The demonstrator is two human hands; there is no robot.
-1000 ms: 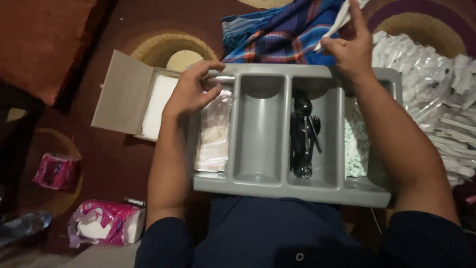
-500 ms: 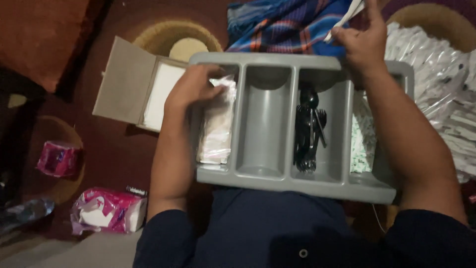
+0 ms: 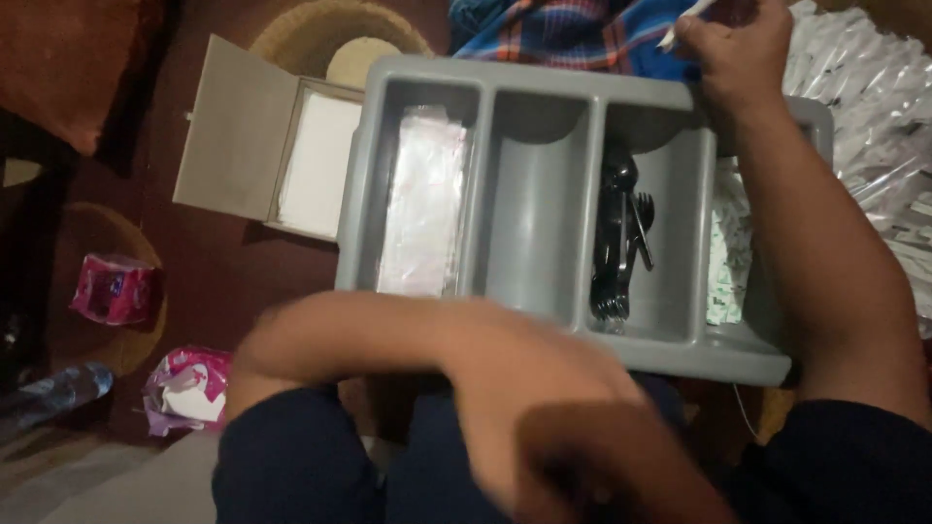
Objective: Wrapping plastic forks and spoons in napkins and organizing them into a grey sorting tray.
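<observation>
Pinching a thin white paper-wrapped packet (image 3: 685,21) above the grey plastic four-compartment cutlery tray (image 3: 544,82) on the lap, the right hand (image 3: 743,53) grips shut, while the blurred left hand (image 3: 544,408) leaves its grip impossible to tell.

left hand (image 3: 544,408): off clear packets (image 3: 419,199), pulled back near body, blurred | tray (image 3: 515,330): shifted
</observation>
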